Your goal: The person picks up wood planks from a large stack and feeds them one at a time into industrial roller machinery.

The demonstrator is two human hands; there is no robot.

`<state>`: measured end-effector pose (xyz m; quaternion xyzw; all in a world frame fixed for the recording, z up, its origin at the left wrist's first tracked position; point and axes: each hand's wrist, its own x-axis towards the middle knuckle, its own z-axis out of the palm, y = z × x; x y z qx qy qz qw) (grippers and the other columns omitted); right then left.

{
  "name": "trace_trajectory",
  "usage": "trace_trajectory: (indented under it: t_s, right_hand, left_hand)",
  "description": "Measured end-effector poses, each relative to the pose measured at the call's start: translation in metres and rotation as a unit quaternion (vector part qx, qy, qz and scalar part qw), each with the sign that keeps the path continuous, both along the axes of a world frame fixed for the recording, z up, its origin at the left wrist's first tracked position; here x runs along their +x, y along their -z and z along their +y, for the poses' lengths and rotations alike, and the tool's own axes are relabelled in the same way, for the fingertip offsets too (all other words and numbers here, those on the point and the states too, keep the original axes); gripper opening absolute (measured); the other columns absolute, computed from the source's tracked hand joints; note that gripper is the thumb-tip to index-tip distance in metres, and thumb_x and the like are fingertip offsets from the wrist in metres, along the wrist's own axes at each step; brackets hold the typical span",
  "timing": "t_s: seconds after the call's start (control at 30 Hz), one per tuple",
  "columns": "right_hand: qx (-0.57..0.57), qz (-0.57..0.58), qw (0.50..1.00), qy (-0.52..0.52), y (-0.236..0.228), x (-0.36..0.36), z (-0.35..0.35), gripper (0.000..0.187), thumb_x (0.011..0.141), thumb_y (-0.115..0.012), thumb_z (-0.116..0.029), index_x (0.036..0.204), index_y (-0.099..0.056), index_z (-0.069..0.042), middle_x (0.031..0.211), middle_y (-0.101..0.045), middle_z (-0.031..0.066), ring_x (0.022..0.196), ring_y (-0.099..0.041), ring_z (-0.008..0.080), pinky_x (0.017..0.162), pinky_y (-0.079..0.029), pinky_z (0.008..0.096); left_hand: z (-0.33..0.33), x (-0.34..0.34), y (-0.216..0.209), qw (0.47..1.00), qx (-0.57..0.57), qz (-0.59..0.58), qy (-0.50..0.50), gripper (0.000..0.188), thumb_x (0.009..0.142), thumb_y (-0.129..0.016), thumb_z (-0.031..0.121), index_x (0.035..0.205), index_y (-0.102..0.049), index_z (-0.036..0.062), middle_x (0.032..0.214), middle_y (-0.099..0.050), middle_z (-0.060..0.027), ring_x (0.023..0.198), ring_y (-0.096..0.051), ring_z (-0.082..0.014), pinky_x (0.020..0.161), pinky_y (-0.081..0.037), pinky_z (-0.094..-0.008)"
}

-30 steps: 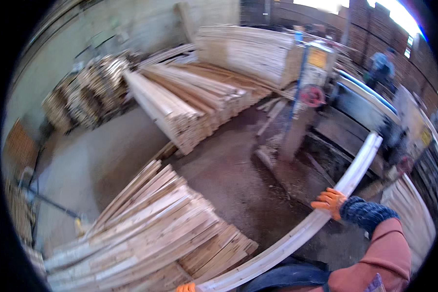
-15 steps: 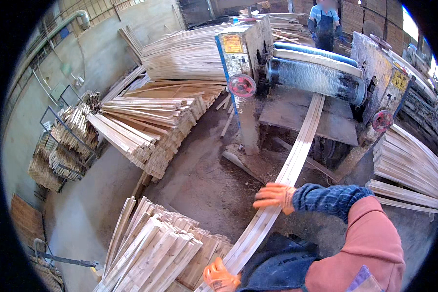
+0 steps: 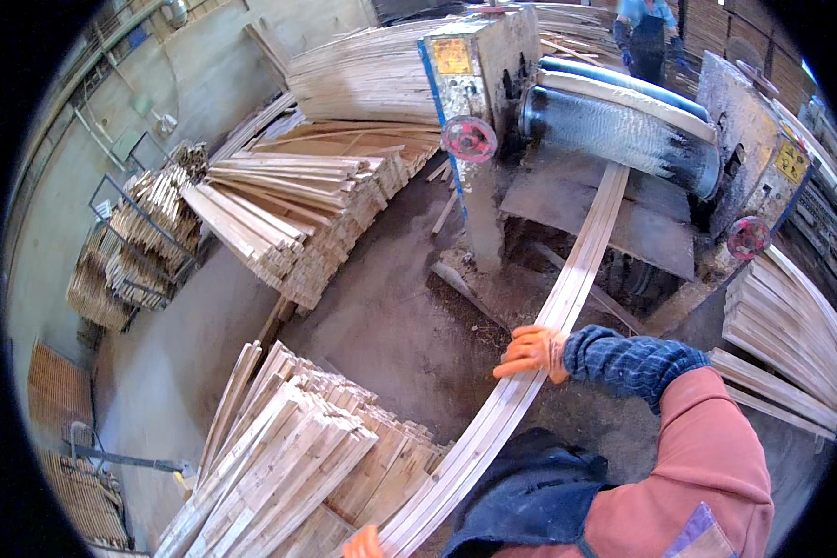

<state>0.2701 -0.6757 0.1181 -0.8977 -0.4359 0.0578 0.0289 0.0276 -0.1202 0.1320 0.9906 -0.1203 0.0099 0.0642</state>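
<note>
A narrow bundle of long pale wooden strips (image 3: 502, 409) runs from the lower edge up to the roller machine (image 3: 614, 130), its far end under the big dark roller. My right hand (image 3: 535, 352), in an orange glove, lies across the middle of the bundle with its fingers curled over the left edge. At the bottom edge my left hand (image 3: 363, 544), also orange-gloved, is beside the near end of the strips. Most of it is cut off, so its grip is hidden. Between the hands the strips bow slightly.
A stack of short boards (image 3: 279, 465) stands close on my left. Beyond it is a larger board pile (image 3: 316, 223). More strips (image 3: 786, 325) lie at right. Red handwheels (image 3: 470, 139) sit on the machine's posts. A co-worker in a dark apron (image 3: 648, 46) stands behind the rollers.
My left hand has moved down and left, mostly out of view. My right hand's fingers, more outstretched before, now curl over the strips. The whole view has shifted slightly.
</note>
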Motion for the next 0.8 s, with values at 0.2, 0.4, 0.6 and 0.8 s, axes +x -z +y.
trace_trajectory:
  t_s: [0.2,0.4,0.6,0.8]
  right_hand:
    - [0.067,-0.118,0.974,0.181,-0.005,-0.005,-0.013,0.104,0.054,-0.079,-0.003,0.151,-0.047,-0.02,0.151,-0.052,0.0122,0.144,-0.045,0.0321,0.125,-0.031,0.0486]
    - [0.132,0.027,0.991,-0.016,-0.001,-0.024,0.09,0.1,0.052,-0.075,-0.004,0.148,-0.052,-0.02,0.148,-0.055,0.0146,0.138,-0.053,0.0345,0.12,-0.035,0.0522]
    - [0.154,0.091,0.972,-0.151,-0.011,-0.061,0.198,0.09,0.054,-0.076,-0.009,0.142,-0.057,-0.017,0.133,-0.063,0.0159,0.125,-0.059,0.0362,0.111,-0.041,0.0536]
    - [0.11,0.08,0.984,-0.115,-0.014,-0.031,0.151,0.098,0.046,-0.077,-0.01,0.142,-0.057,-0.018,0.126,-0.065,0.0123,0.115,-0.062,0.0374,0.107,-0.044,0.0552]
  left_hand:
    - [0.028,0.012,0.018,0.999,-0.016,0.024,-0.038,0.088,0.051,-0.091,0.042,0.127,-0.06,0.009,0.117,-0.067,-0.0187,0.111,-0.063,-0.0384,0.098,-0.048,-0.0502]
    - [-0.059,0.044,-0.001,0.993,-0.06,0.084,-0.057,0.084,0.062,-0.087,0.038,0.134,-0.056,0.008,0.117,-0.066,-0.0165,0.108,-0.064,-0.0366,0.095,-0.048,-0.049]
    - [-0.113,0.051,-0.018,0.986,-0.146,0.08,-0.032,0.109,0.066,-0.091,0.036,0.157,-0.036,0.0095,0.145,-0.054,-0.0185,0.135,-0.051,-0.0363,0.12,-0.032,-0.0507]
    - [-0.031,0.001,0.011,0.989,-0.021,0.064,-0.129,0.115,0.063,-0.091,0.042,0.159,-0.035,0.0127,0.156,-0.045,-0.0157,0.145,-0.043,-0.0333,0.124,-0.025,-0.0518]
